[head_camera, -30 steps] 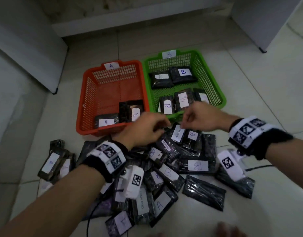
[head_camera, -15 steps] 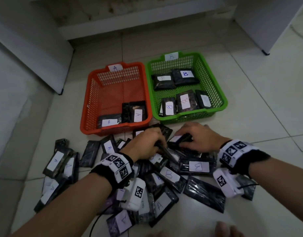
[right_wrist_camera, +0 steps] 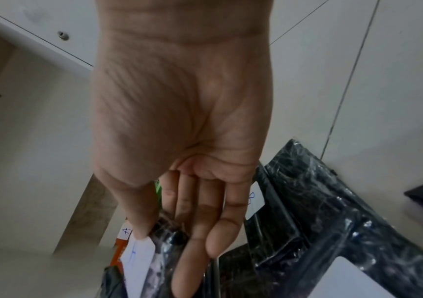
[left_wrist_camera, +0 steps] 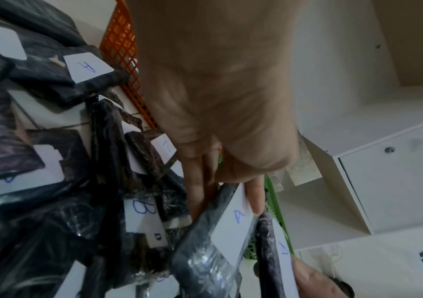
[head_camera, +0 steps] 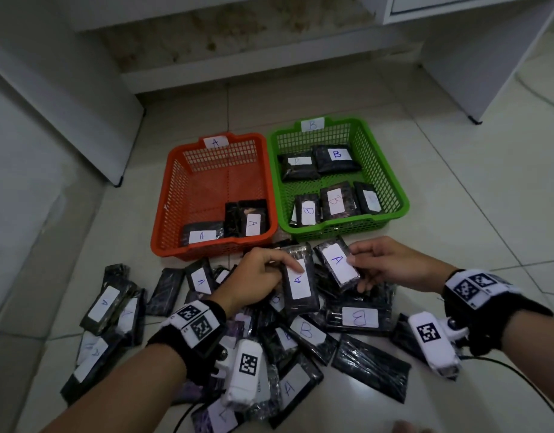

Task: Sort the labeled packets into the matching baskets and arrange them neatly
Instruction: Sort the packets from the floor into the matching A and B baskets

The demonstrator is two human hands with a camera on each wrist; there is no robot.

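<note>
My left hand (head_camera: 263,276) pinches a black packet labeled A (head_camera: 299,281), thumb on its white label and fingers beneath; the same A packet (left_wrist_camera: 230,229) shows in the left wrist view. My right hand (head_camera: 385,264) holds another black packet labeled A (head_camera: 338,264), thumb on top and fingers under it (right_wrist_camera: 138,260). Both packets are lifted just above the pile of labeled packets (head_camera: 304,332) on the floor. Beyond them the orange basket A (head_camera: 175,189) holds three A packets. The green basket B (head_camera: 391,182) holds several B packets.
Loose packets spread across the tiled floor from the far left (head_camera: 104,304) to the right (head_camera: 369,367). White cabinets stand at the left (head_camera: 50,104) and back right (head_camera: 475,57). A cable (head_camera: 532,385) trails from my right wrist camera.
Both hands dipped into the pile and have come up, each holding a packet labeled A. The head view has pulled back and tilted up.
</note>
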